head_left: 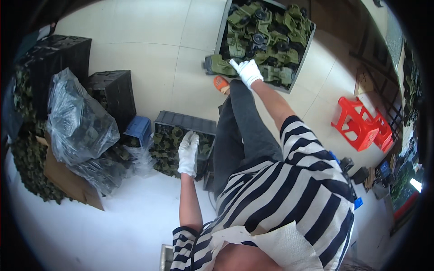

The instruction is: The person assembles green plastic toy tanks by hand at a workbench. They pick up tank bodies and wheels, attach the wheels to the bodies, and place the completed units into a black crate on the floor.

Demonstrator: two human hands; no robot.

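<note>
My right hand [249, 73], in a white glove, is at the near edge of a grey crate [300, 67] heaped with toy vehicles. Its fingers are closed on a green toy vehicle [220, 66] with dark wheels, which sticks out past the crate's left side. Part of that toy is hidden by the glove. My left hand [188, 155], also gloved in white, is over a lower grey bin [185, 121] of small green plastic parts [166, 147]. Its fingers stretch forward, and nothing shows in them.
Left of the bin are a blue box [139, 128], dark crates [113, 92] and a clear plastic bag [79, 119] of parts. A cardboard piece [74, 180] leans beside a heap of green parts [34, 169]. Red stools [357, 126] stand at the right.
</note>
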